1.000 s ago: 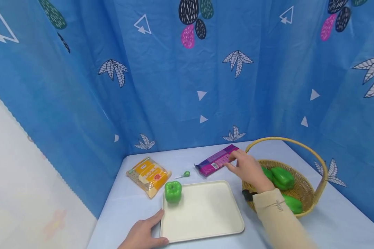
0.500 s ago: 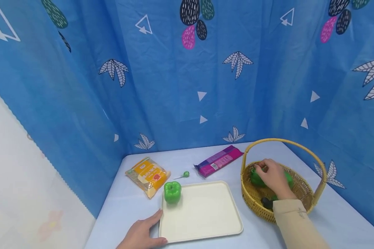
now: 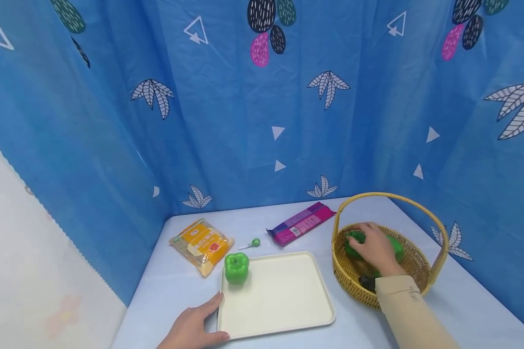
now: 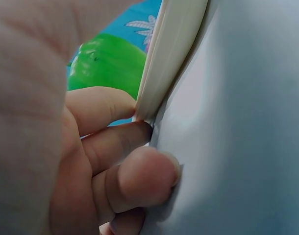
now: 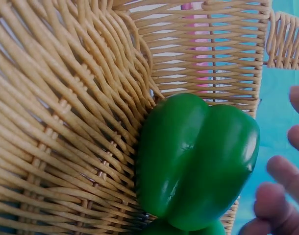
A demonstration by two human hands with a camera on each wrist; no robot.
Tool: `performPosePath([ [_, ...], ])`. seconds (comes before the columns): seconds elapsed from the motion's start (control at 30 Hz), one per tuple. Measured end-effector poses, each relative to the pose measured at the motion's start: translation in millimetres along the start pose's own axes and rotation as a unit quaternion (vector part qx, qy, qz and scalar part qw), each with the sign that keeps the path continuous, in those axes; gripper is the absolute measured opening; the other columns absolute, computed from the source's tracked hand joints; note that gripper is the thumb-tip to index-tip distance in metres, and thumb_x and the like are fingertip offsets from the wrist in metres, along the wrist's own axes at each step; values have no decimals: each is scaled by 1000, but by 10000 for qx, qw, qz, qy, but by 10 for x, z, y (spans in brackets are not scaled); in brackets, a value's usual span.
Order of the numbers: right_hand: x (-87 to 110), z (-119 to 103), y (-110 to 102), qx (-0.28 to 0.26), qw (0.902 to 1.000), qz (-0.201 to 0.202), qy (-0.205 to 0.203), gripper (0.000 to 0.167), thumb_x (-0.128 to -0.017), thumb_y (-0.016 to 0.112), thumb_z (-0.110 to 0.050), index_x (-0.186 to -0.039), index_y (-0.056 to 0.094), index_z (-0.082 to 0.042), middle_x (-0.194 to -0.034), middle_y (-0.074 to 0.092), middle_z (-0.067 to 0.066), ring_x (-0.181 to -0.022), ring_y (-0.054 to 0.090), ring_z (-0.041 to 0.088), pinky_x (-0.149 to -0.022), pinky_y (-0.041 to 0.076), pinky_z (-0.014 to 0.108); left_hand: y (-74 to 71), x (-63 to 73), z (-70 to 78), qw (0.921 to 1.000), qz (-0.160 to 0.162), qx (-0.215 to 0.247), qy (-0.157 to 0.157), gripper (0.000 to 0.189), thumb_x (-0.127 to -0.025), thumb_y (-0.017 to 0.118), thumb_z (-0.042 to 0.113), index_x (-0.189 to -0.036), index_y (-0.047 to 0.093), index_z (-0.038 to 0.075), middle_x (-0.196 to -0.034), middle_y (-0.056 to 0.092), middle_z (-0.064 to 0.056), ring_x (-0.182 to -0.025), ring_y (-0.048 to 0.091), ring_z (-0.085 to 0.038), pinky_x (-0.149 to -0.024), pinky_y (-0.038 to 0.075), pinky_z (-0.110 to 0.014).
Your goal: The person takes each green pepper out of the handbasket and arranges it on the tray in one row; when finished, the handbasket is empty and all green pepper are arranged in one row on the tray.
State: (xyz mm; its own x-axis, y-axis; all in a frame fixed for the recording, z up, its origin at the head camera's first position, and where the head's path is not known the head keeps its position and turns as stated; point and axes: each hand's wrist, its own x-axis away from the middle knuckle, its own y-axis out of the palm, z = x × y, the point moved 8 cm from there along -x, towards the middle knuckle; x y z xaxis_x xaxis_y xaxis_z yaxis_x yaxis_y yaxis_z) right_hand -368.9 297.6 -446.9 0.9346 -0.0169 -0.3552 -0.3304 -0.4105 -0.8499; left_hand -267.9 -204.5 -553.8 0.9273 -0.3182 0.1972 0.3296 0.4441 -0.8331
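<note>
I judge this the reach: my right hand (image 3: 377, 249), fingers apart, must next grip the green bell pepper (image 5: 196, 161); my spread left hand (image 3: 193, 324) touches the tray (image 3: 279, 293).

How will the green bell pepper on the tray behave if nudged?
Glossy skin suggests the green bell pepper may slip. Its plump, rounded sides look apt to roll if tipped, and the low-rimmed tray might not stop it.
</note>
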Motion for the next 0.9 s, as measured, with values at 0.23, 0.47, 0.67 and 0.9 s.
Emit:
performPosePath([
  [0.23,-2,47,78,114,9995,-238,143,58,-97,69,-37,-141,58,-2,-143,50,32,-116,60,54,-90,53,69,-3,-3,18,9999,-22,-9,98,112,-72,75,77,-158,43,13,-152,56,-8,-134,57,-38,-106,49,-63],
  [0.47,2,37,116,128,9988,-431,197,56,-94,72,-42,-131,65,-1,-136,57,31,-111,63,51,-87,54,68,-15,-5,16,10000,-29,3,40,112,-72,76,77,-157,43,13,-152,57,-9,-134,57,-39,-106,48,-65],
  [0.67,-6,43,154,41,9980,-559,303,59,-90,78,-43,-130,65,-1,-135,56,29,-115,61,49,-90,54,67,0,-12,8,10000,-38,36,40,112,-72,76,77,-157,43,13,-152,57,-9,-134,57,-39,-106,48,-65],
  [0.9,9,74,182,59,9966,-673,472,60,-88,80,-37,-133,63,-2,-130,52,31,-89,65,40,-71,58,57,10,-6,-17,10000,-24,36,48,112,-72,76,77,-158,42,14,-152,57,-8,-134,57,-39,-106,48,-65],
])
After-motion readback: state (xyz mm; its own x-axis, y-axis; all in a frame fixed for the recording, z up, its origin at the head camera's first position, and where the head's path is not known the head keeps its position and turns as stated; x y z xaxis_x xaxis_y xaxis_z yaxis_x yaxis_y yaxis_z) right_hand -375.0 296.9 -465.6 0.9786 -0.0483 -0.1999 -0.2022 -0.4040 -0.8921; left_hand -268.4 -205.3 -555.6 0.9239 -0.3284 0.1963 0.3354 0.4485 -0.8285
